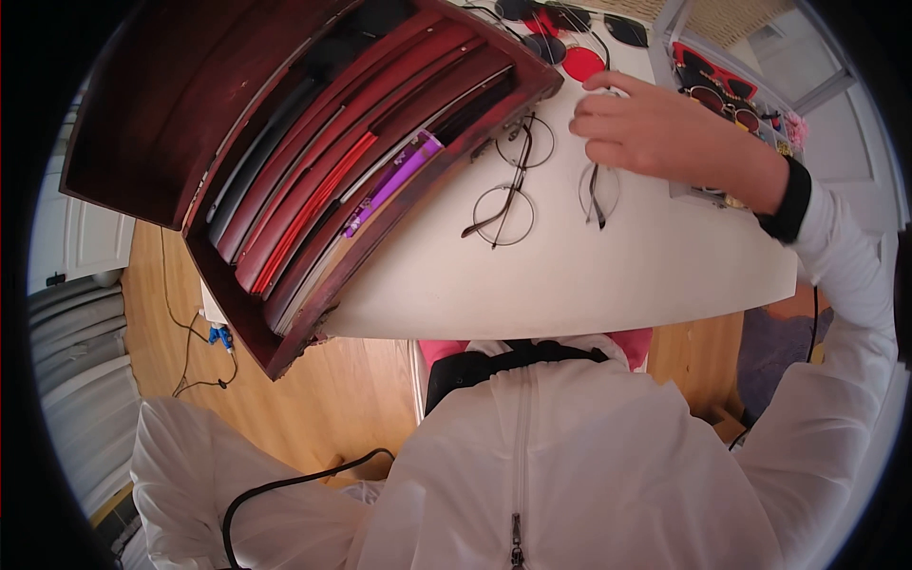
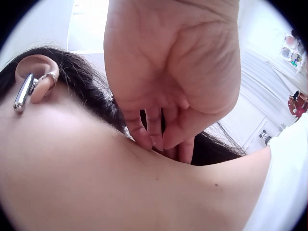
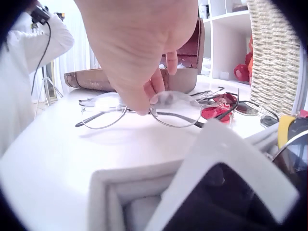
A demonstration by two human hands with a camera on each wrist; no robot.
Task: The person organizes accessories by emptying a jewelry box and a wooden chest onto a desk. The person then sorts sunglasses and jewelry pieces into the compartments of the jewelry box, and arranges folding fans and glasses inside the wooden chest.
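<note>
My right hand (image 1: 646, 133) is over the white table and pinches thin-framed round eyeglasses (image 3: 175, 126) at the bridge. The right wrist view shows their lenses facing the camera, with the thumb between them. In the head view the hand covers part of this pair. To its left lies another pair of round wire eyeglasses (image 1: 521, 171), beside the dark red wooden box. My left hand (image 2: 173, 62) is up at the neck, its fingertips against skin and dark hair. The hair partly hides the fingertips, and the head view does not show this hand.
The open wooden box (image 1: 347, 275) holds rows of red and dark sleeves and a purple packet (image 1: 394, 185). Dark and red-lensed sunglasses (image 1: 583, 65) lie at the back. More sunglasses sit in a tray (image 3: 102, 192) at the right, near a woven basket (image 3: 272, 53).
</note>
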